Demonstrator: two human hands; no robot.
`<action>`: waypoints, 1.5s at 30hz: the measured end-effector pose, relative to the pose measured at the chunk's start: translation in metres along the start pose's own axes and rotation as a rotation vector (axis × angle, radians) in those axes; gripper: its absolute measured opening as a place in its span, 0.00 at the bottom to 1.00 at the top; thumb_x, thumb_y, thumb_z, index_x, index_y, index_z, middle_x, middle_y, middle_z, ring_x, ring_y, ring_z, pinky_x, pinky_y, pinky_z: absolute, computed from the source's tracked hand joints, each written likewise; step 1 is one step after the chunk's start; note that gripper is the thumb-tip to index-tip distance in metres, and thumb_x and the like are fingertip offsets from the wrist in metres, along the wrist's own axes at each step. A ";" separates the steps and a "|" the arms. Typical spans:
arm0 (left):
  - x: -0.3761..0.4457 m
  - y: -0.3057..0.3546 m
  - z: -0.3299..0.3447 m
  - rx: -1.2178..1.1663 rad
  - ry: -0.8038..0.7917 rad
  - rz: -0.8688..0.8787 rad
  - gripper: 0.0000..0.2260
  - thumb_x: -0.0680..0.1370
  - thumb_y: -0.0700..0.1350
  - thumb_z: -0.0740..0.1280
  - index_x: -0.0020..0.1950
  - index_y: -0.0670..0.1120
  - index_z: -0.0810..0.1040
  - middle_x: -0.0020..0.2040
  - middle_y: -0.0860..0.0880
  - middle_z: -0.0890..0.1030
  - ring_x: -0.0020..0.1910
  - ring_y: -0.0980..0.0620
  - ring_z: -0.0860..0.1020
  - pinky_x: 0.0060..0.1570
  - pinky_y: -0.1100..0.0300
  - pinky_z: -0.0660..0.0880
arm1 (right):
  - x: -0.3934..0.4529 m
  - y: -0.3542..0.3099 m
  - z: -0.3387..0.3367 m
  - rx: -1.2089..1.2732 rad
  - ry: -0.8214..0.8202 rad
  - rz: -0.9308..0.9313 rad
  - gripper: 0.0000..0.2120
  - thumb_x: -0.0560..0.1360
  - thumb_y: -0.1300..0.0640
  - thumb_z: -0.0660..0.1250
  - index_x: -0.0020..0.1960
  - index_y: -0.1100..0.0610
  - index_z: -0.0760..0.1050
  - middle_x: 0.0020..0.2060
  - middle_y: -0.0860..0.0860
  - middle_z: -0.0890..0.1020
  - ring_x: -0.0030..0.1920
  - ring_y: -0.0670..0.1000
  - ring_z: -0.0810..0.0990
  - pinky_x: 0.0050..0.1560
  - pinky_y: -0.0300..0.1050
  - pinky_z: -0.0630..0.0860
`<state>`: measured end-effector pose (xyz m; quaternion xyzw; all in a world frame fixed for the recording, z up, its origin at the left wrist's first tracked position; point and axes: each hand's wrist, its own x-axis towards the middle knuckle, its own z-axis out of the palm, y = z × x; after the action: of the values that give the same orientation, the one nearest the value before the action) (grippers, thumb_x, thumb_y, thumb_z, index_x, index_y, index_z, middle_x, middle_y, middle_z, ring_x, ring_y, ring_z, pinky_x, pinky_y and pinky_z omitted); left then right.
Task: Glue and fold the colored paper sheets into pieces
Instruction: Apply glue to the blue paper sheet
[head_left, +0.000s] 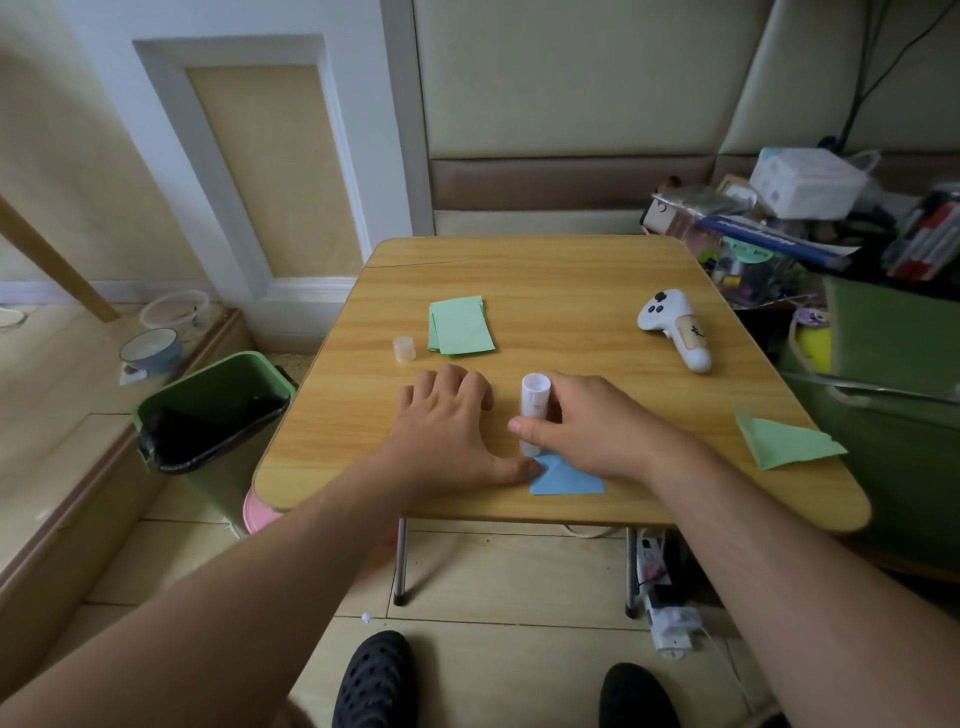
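Blue paper partly under right hand, glue stick tip hidden, clutter pile contents indistinct, shoes cropped by bottom edge

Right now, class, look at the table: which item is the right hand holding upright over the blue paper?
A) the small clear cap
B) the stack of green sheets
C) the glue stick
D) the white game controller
C: the right hand grips the glue stick upright with its lower end on the blue paper, while the left hand rests open on the table, thumb on the paper's edge.
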<state>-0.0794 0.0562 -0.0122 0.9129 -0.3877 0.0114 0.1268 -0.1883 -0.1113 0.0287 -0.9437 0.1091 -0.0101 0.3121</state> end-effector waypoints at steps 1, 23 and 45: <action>0.000 -0.001 -0.001 0.000 -0.010 0.010 0.41 0.56 0.83 0.58 0.57 0.56 0.65 0.59 0.55 0.65 0.61 0.50 0.63 0.62 0.53 0.62 | 0.000 0.000 0.000 0.018 0.018 0.014 0.13 0.78 0.41 0.71 0.44 0.48 0.72 0.39 0.44 0.79 0.40 0.46 0.77 0.38 0.44 0.69; -0.002 0.001 0.006 0.042 0.047 -0.006 0.37 0.62 0.83 0.60 0.55 0.55 0.65 0.60 0.55 0.67 0.61 0.50 0.65 0.61 0.52 0.63 | 0.000 0.015 -0.015 -0.070 0.115 0.133 0.13 0.77 0.38 0.69 0.47 0.47 0.72 0.43 0.44 0.80 0.44 0.48 0.79 0.48 0.52 0.78; -0.003 0.000 -0.008 -0.050 -0.050 0.024 0.37 0.62 0.81 0.61 0.69 0.69 0.67 0.64 0.55 0.66 0.66 0.49 0.63 0.67 0.49 0.62 | -0.001 0.004 0.004 0.068 0.153 0.045 0.14 0.77 0.38 0.71 0.44 0.46 0.72 0.38 0.44 0.80 0.38 0.44 0.76 0.37 0.43 0.70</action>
<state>-0.0813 0.0605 -0.0054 0.9047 -0.4021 -0.0196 0.1397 -0.1897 -0.1123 0.0229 -0.9264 0.1534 -0.0786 0.3349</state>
